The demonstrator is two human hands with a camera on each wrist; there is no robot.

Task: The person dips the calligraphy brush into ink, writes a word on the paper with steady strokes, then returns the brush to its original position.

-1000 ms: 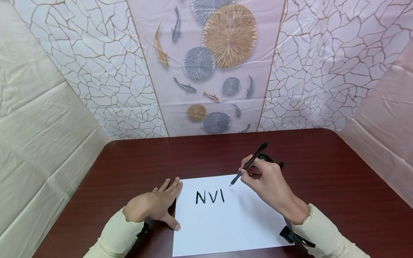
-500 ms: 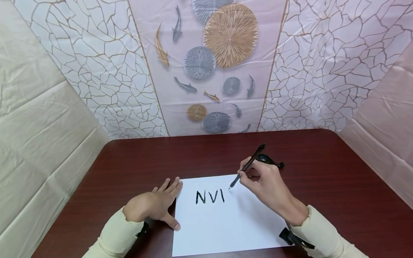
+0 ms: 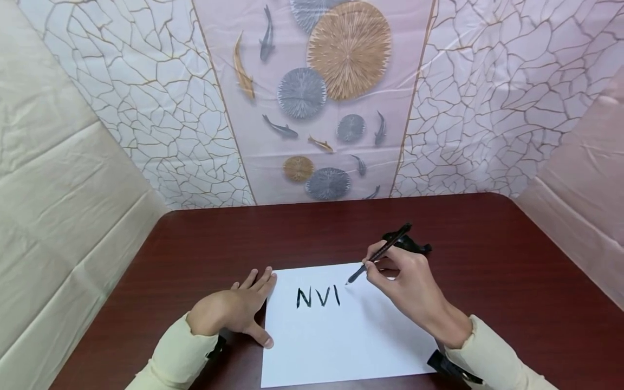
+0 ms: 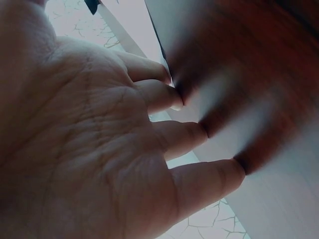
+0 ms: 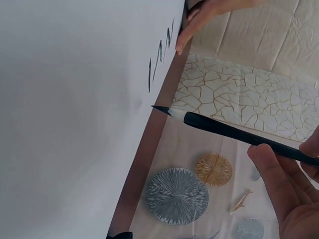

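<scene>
A calligraphy brush (image 5: 224, 130) with a dark handle and a white, black-tipped tuft is pinched between the thumb and fingers of my right hand (image 3: 411, 279). Its tip points down close over the white paper sheet (image 3: 331, 346), just right of the black brushed letters (image 3: 318, 297) reading "NVI". My left hand (image 3: 234, 311) lies at the paper's left edge, fingers and thumb spread, fingertips right at the border. From the left wrist view, the fingers (image 4: 204, 184) reach out straight to the surface.
Behind my right hand, a small glossy black object (image 3: 409, 245) sits on the dark red table (image 3: 209, 238), partly hidden. Patterned cloth (image 3: 322, 135) hangs along the table's back edge, and pale cloth (image 3: 73, 216) lines the sides.
My right hand first lowers the brush tip slightly toward the paper, then tilts the handle a little to the right. The left hand and the letters stay the same.
</scene>
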